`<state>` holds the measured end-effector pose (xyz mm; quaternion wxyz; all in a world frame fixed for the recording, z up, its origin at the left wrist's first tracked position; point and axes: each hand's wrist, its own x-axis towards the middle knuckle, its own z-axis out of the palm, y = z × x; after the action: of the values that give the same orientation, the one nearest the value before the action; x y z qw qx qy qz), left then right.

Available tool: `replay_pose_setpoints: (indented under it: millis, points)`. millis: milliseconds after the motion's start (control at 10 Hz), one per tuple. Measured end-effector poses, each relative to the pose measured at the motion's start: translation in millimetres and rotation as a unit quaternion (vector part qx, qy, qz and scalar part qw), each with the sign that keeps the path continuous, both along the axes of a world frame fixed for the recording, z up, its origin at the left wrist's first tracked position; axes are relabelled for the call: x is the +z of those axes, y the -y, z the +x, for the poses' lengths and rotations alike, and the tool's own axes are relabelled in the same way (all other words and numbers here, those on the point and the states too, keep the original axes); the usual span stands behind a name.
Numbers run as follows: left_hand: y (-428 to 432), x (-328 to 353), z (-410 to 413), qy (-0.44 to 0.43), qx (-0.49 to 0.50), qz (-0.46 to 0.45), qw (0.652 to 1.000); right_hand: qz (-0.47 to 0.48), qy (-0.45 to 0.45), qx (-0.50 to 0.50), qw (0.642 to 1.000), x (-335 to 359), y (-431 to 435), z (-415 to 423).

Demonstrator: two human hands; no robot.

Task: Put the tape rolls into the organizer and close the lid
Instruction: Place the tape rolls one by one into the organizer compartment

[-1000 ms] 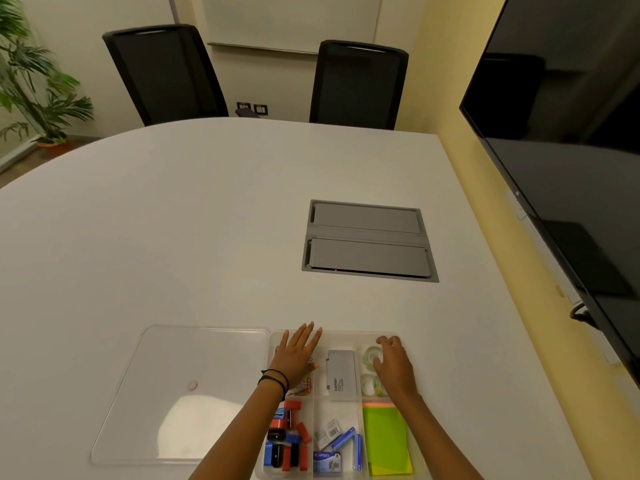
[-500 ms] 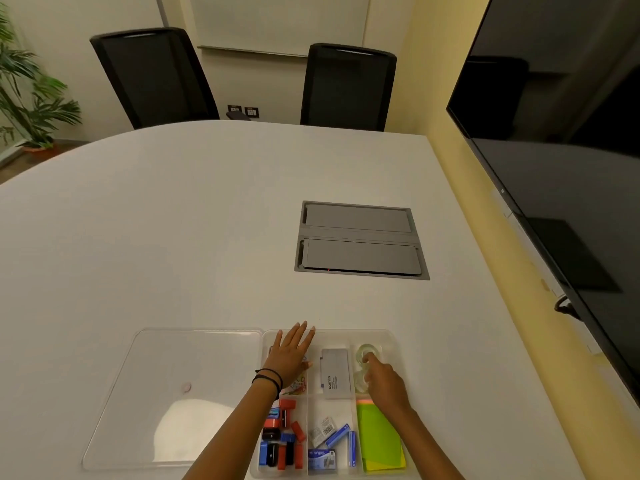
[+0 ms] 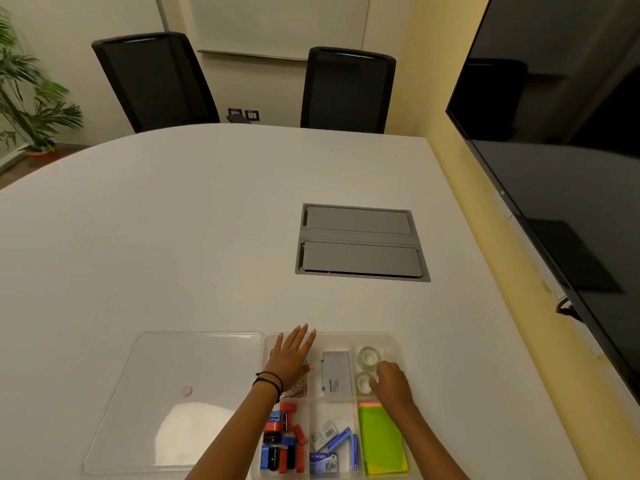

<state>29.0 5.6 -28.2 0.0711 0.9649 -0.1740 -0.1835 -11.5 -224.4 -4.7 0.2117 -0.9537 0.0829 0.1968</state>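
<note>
Right hand (image 3: 391, 382) curled loosely over the nearer tape roll (image 3: 363, 382), fingertips touching it, apparently seating it; whether pinched, cannot tell. Second tape roll (image 3: 368, 355) just beyond, same far-right compartment. Left hand (image 3: 289, 356) flat and spread, holding nothing, probably steadying the organizer (image 3: 394, 344). Lid (image 3: 166, 393) flat beside it, not yet closed.

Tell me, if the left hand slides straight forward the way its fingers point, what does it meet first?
Most likely the far wall of the clear organizer: the left hand lies flat in its far-left compartment, fingertips about at that rim. Beyond is only bare white table. Height over the rim is unclear.
</note>
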Motion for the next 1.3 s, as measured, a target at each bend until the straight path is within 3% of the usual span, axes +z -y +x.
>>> replay_pose_setpoints:
  millis: [600,1000,1200,1300]
  points:
    - [0.2,-0.5,0.7,-0.003,0.003,-0.005,1.000,-0.002,0.029,-0.042,0.999,-4.8,-11.3,0.8]
    - [-0.4,0.3,-0.4,0.000,0.002,0.000,1.000,-0.046,0.005,-0.022,0.999,1.6,-13.4,2.0]
    - [-0.2,3.4,-0.7,0.003,0.008,-0.011,1.000,-0.124,0.019,0.003,0.992,22.8,-28.4,4.0]
    - [-1.3,9.5,-2.6,0.014,0.004,-0.041,0.999,-0.085,0.056,0.041,0.994,30.6,-42.5,4.7]
